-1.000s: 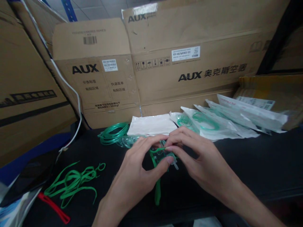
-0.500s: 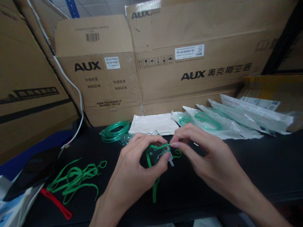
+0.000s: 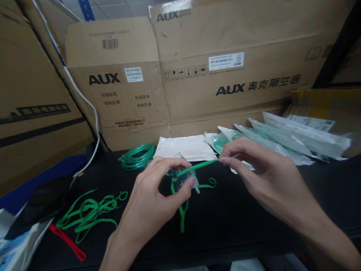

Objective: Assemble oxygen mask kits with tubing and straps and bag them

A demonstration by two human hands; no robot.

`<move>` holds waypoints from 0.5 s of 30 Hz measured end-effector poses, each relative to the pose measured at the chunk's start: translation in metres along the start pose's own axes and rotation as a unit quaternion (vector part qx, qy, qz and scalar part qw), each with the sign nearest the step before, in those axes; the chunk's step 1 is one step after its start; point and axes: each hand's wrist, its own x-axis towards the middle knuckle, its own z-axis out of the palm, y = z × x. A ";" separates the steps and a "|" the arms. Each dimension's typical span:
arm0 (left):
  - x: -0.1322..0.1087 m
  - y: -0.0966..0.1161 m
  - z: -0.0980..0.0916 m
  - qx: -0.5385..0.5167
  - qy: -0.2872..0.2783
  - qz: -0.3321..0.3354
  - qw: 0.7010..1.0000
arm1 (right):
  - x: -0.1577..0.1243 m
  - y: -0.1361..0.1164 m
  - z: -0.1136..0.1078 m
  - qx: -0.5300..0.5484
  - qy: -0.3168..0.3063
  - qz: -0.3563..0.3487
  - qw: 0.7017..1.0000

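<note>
Between the thumb and fingers of my left hand (image 3: 160,192) is a clear plastic oxygen mask (image 3: 183,181), partly hidden by the fingers. A green elastic strap (image 3: 201,165) runs from the mask to my right hand (image 3: 256,169), which pinches it between thumb and forefinger. The stretch of strap between the hands is drawn straight. Below the mask hangs a loop of the strap, and another curled end lies to its right on the black table. A coil of green tubing (image 3: 137,156) rests behind my left hand.
Loose green straps (image 3: 93,210) and a red band (image 3: 69,242) lie at the left, near a dark flat object (image 3: 39,207). White packets (image 3: 184,148) and clear bags with green tubing (image 3: 276,137) line the back, before cardboard boxes (image 3: 191,90). A white cable (image 3: 84,99) hangs at left.
My right hand has moved right and slightly up, drawing out a longer length of green strap. My left hand has shifted a little left with the mask.
</note>
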 end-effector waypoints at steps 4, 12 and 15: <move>-0.001 -0.001 -0.003 0.007 -0.002 -0.012 1.000 | 0.001 0.005 -0.006 0.000 0.018 0.023 1.000; -0.001 0.000 0.002 -0.024 -0.019 -0.012 0.999 | -0.002 0.000 0.007 0.147 -0.079 0.120 0.979; -0.001 0.002 0.010 -0.045 -0.036 -0.005 0.998 | -0.006 0.001 0.018 0.227 -0.159 0.190 0.942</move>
